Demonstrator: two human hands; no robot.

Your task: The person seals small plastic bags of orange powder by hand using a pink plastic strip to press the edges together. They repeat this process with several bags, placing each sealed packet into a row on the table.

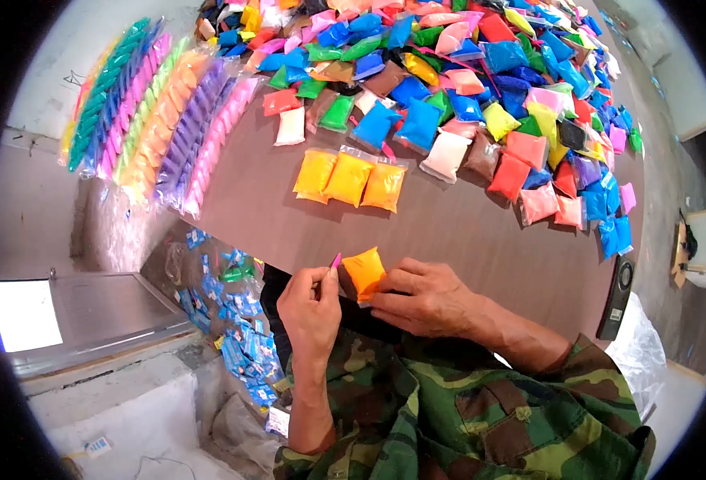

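Orange packet (366, 272): small, plump, pillow-shaped, bright yellow-orange fill, roughly four-sided, surface looks smooth and a bit glossy. Broad side up to camera, slightly tilted, one upper corner pointing away from the wearer. Lower right part pinched by right hand (421, 298), fingers cover that edge; whether sealed, can't tell. Sits over near edge of table, between the two hands. Pink piece (336, 260): small, slim, magenta-pink, only a short end showing, pokes up past thumb and finger of left hand (311, 304), tilted; rest hidden in the grip. Just left of packet, small gap between them.
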